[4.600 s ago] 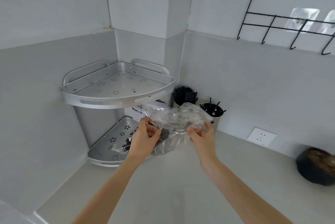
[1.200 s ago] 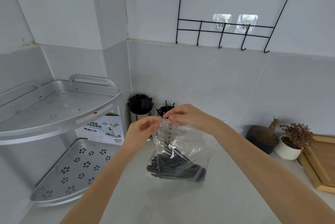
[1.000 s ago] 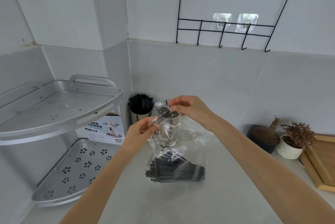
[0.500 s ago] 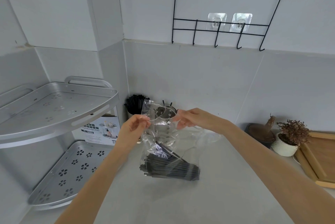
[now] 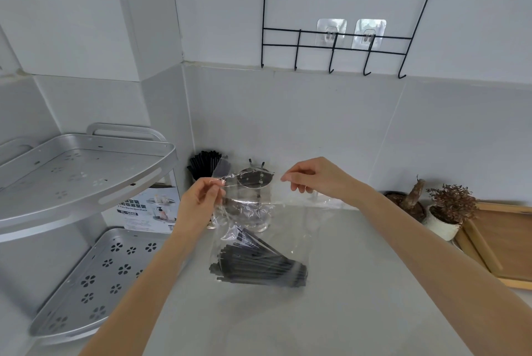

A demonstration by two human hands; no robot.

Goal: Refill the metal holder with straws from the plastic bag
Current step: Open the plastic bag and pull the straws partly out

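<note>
Straws [image 5: 259,267], black and bundled, lie in the bottom of a clear plastic bag [image 5: 276,229] that hangs over the grey counter [image 5: 359,283], held up by both hands at its top edge. The left hand [image 5: 198,206] pinches the left end of the bag's mouth between thumb and fingers, and the right hand [image 5: 313,175] pinches the right end, so the top edge is stretched taut between them. Seen through the plastic, just behind the bag, a shiny metal holder [image 5: 254,203] stands on the counter with only a few black straws sticking up from it. To its left, near the wall corner, a second cup [image 5: 205,167] is packed full of black straws. Further left sits a printed cardboard box [image 5: 146,210] under a two-tier aluminium corner shelf [image 5: 86,171]. On the far wall hangs a black wire hook rack [image 5: 336,41]. At the right are a dark pot [image 5: 406,206], a small white pot with a dried plant [image 5: 444,217], and a wooden tray [image 5: 506,240].
</note>
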